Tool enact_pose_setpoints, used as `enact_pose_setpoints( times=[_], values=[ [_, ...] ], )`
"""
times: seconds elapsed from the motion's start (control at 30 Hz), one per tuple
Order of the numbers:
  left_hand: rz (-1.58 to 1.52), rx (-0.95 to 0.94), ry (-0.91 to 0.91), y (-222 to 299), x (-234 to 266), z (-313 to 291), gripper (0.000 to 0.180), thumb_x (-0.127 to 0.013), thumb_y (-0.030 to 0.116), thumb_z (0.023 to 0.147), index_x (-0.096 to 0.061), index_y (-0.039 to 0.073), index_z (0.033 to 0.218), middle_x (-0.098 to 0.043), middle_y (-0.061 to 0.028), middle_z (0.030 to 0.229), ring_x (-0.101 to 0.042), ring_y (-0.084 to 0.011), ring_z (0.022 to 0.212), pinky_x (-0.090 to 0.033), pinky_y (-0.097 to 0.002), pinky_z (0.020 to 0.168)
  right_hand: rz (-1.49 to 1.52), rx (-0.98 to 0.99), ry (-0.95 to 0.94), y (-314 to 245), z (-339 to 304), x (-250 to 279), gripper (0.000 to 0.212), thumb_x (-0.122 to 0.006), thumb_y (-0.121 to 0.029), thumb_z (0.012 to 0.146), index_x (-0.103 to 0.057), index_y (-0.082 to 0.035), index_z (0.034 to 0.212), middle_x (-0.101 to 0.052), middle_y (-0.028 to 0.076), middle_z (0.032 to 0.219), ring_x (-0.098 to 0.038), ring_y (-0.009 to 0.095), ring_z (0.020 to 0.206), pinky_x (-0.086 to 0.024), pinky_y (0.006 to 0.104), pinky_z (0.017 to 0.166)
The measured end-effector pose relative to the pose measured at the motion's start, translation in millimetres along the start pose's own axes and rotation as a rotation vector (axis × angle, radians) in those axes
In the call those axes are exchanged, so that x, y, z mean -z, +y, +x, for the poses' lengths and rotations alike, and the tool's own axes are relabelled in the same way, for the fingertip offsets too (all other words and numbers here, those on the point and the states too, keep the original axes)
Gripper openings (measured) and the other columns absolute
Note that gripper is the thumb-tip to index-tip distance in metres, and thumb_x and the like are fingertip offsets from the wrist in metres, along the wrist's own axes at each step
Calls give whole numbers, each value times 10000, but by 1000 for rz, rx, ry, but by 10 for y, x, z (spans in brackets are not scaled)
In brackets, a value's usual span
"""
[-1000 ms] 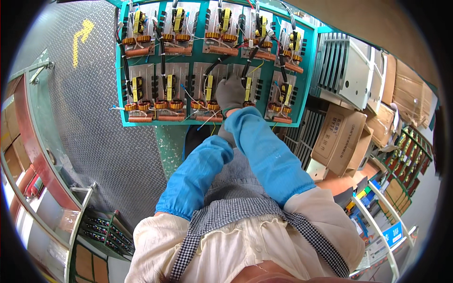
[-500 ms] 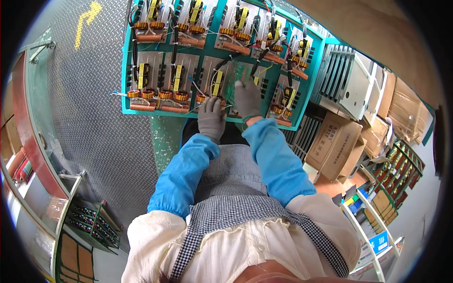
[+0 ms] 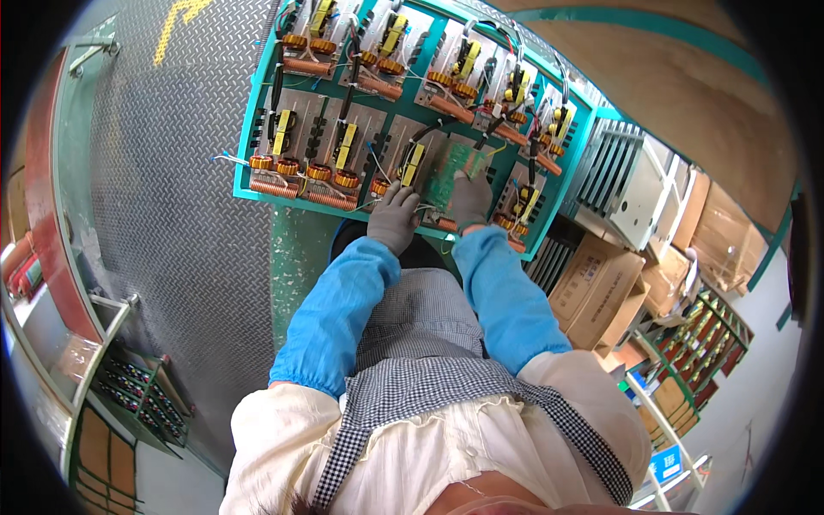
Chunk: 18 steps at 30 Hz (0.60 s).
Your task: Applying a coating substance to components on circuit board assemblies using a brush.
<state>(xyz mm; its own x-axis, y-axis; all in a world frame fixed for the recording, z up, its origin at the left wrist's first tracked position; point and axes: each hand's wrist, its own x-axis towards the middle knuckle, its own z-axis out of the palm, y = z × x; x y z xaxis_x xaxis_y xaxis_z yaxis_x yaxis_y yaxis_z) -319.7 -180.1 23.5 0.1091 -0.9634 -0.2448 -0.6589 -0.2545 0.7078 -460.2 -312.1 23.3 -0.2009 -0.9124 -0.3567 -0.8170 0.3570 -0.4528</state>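
Observation:
My right hand [image 3: 470, 204], in a grey glove, grips a green circuit board [image 3: 445, 178] by its right side. The board is held over the near row of a teal tray [image 3: 245, 163], hiding part of the module beneath it. My left hand [image 3: 395, 220], also gloved in grey, is at the tray's near edge, its fingers bent down onto a module, beside an orange ring coil [image 3: 379, 185] and below a yellow-wrapped transformer [image 3: 414, 163]. Those fingers are closed together; what lies under their tips is hidden.
Two rows of metal-plate modules with copper coils [image 3: 330, 199] and black cables [image 3: 276, 90] fill the tray. Patterned metal flooring [image 3: 189, 215] lies left. Grey finned metal housings [image 3: 631, 184] and a cardboard box [image 3: 592, 283] stand right. A brown panel [image 3: 669, 60] is at the upper right.
The view has shifted, so the tray appears tilted and further right. The green board, blurred before, now shows clearly in my right hand. My left hand's fingers are more bent.

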Motion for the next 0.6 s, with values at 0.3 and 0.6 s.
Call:
enact_pose_setpoints(
  times=[0.3, 0.6],
  values=[
    [-66, 255, 384, 3, 101, -123, 526, -774, 154, 809, -590, 62, 1294, -512, -156, 1430, -439, -431, 1375, -418, -523, 1129, -32, 277, -213, -1480, -449, -173, 332, -561, -286, 972, -615, -1, 1132, -693, 275, 976, -633, 522, 929, -484, 620, 853],
    [13, 267, -188, -31, 436, -200, 632, -552, 440, 990, -495, 128, 1537, -356, -133, 1659, -224, -378, 1565, -227, -462, 1289, -112, 119, -228, -1834, -692, -841, 415, -514, -243, 957, -546, 39, 1259, -682, 319, 1138, -654, 521, 1040, -514, 600, 925]
  ],
)
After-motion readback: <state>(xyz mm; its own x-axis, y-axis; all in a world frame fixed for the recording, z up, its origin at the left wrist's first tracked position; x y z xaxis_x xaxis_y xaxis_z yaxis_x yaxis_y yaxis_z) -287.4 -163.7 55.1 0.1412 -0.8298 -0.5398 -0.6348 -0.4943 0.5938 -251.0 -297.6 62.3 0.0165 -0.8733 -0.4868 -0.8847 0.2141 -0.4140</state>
